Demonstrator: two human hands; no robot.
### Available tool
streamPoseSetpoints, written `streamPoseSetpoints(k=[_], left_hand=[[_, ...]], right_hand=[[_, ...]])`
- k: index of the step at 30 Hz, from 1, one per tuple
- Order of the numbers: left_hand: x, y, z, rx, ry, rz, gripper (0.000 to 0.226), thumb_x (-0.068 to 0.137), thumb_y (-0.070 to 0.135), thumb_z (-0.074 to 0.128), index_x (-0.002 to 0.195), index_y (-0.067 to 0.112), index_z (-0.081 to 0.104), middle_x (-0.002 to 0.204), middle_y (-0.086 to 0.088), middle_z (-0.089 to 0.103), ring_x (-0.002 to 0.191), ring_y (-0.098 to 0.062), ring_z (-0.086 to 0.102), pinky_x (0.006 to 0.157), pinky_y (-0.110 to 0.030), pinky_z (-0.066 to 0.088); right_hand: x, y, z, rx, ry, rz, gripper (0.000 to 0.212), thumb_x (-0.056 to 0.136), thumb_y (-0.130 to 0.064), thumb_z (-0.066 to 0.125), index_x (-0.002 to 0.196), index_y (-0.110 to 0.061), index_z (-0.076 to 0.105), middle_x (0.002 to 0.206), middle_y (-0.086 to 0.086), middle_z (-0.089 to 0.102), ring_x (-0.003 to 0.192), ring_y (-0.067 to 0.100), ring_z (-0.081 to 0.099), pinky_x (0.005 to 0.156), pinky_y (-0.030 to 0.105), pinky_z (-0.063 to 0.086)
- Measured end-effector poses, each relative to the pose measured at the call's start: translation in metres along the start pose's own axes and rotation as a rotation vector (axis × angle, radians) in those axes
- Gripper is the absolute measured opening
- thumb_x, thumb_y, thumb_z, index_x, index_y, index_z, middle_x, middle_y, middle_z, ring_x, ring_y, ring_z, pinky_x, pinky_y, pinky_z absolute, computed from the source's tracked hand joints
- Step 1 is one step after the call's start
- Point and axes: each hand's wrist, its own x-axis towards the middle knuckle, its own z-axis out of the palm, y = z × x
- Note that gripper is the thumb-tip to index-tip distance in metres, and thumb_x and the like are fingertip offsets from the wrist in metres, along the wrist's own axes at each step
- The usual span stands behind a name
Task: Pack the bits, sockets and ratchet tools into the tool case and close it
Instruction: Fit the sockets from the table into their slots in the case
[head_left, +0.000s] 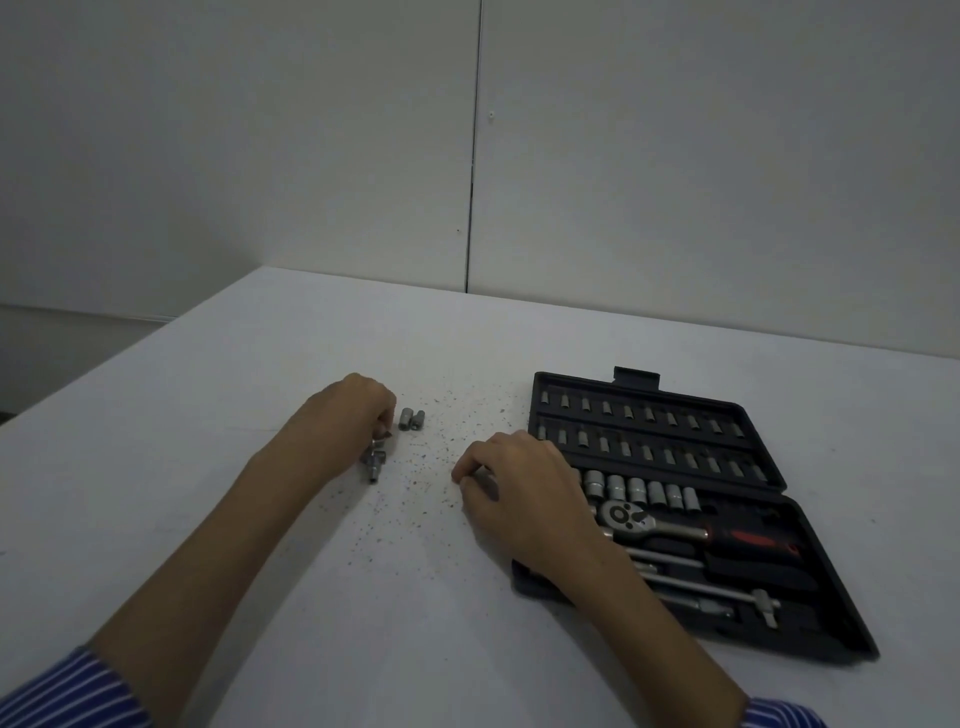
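Note:
The black tool case (810, 613) lies open on the right of the table. Its far half holds two rows of bits (649, 431); the near half holds a row of sockets (644, 491), the ratchet (649, 522) with its red and black handle, and extension bars (717, 587). My left hand (348, 421) has curled fingers that pinch a small metal adapter (375, 457) lying on the table. Two loose sockets (411, 419) stand just right of that hand. My right hand (524, 493) rests at the case's left edge with curled fingers; whether they hold anything is hidden.
The white table (260, 519) carries a scatter of dark specks (431, 467) between my hands. A plain wall stands behind the far edge, and the table's left edge drops off at the upper left.

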Motion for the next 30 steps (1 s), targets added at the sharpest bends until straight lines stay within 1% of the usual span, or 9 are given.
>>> streamPoseSetpoints(k=[4,7,10,14,18,22,24,27,30], left_hand=[[-0.004,-0.003,0.002,0.12,0.06,0.146,0.023,0.087,-0.003,0.049,0.082,0.019,0.046,0.086,0.004,0.044,0.087,-0.015,0.049,0.065,-0.022,0.03],[-0.003,-0.005,0.0,0.123,0.062,0.17,0.022,0.087,-0.002,0.049,0.089,0.018,0.057,0.09,0.002,0.05,0.087,-0.014,0.05,0.066,-0.022,0.031],[-0.004,-0.005,-0.002,0.126,0.061,0.179,0.03,0.087,-0.004,0.05,0.105,0.016,0.065,0.102,-0.001,0.062,0.094,-0.016,0.057,0.07,-0.024,0.04],[-0.005,-0.008,0.001,0.07,0.105,0.202,0.027,0.088,-0.001,0.053,0.101,0.016,0.07,0.1,0.0,0.066,0.092,-0.015,0.059,0.072,-0.023,0.043],[-0.003,-0.008,0.003,0.09,0.099,0.232,0.019,0.09,-0.001,0.05,0.096,0.012,0.064,0.094,-0.001,0.06,0.086,-0.014,0.052,0.067,-0.022,0.034],[-0.005,-0.009,0.005,0.13,0.107,0.25,0.016,0.094,0.005,0.044,0.089,0.019,0.049,0.086,0.005,0.044,0.081,-0.011,0.04,0.065,-0.021,0.028],[-0.006,-0.01,0.003,0.066,0.102,0.232,0.013,0.095,0.009,0.045,0.087,0.019,0.046,0.086,0.005,0.045,0.081,-0.013,0.042,0.067,-0.022,0.032],[-0.009,-0.014,0.001,-0.151,0.149,0.22,0.007,0.093,0.011,0.052,0.091,0.013,0.058,0.085,0.003,0.055,0.077,-0.014,0.051,0.068,-0.023,0.042],[-0.013,-0.02,0.0,-0.392,0.249,0.24,0.008,0.085,0.007,0.064,0.081,0.013,0.062,0.077,0.002,0.063,0.068,-0.005,0.055,0.061,-0.014,0.044]], right_hand=[[0.0,0.001,0.0,0.001,-0.002,-0.001,0.021,0.092,-0.025,0.05,0.1,-0.028,0.068,0.098,-0.011,0.066,0.094,0.009,0.053,0.085,0.024,0.032],[0.001,0.001,-0.001,0.0,-0.007,-0.001,0.021,0.091,-0.025,0.05,0.1,-0.028,0.068,0.099,-0.011,0.067,0.094,0.009,0.054,0.085,0.024,0.033],[0.001,0.002,0.0,-0.005,-0.005,-0.002,0.021,0.091,-0.025,0.05,0.1,-0.028,0.068,0.098,-0.011,0.067,0.094,0.009,0.054,0.084,0.023,0.033],[0.002,0.002,0.0,-0.002,-0.004,-0.002,0.021,0.091,-0.025,0.05,0.101,-0.028,0.068,0.098,-0.011,0.067,0.093,0.009,0.054,0.085,0.023,0.033],[0.002,0.002,0.0,0.008,-0.004,0.0,0.021,0.091,-0.025,0.05,0.1,-0.028,0.068,0.098,-0.011,0.067,0.093,0.009,0.055,0.087,0.024,0.035],[0.003,0.003,0.001,0.007,-0.002,-0.004,0.021,0.09,-0.024,0.05,0.1,-0.028,0.068,0.097,-0.011,0.067,0.092,0.009,0.055,0.086,0.025,0.037],[0.003,0.003,0.001,0.009,0.0,-0.005,0.02,0.09,-0.025,0.051,0.099,-0.028,0.068,0.097,-0.011,0.067,0.091,0.008,0.055,0.087,0.024,0.037],[0.002,0.002,0.0,0.016,0.004,-0.004,0.02,0.09,-0.024,0.051,0.099,-0.028,0.068,0.096,-0.011,0.067,0.09,0.008,0.055,0.087,0.025,0.037],[0.002,0.003,0.0,0.012,-0.002,-0.002,0.02,0.09,-0.024,0.051,0.099,-0.028,0.068,0.097,-0.011,0.066,0.091,0.008,0.054,0.087,0.025,0.036]])
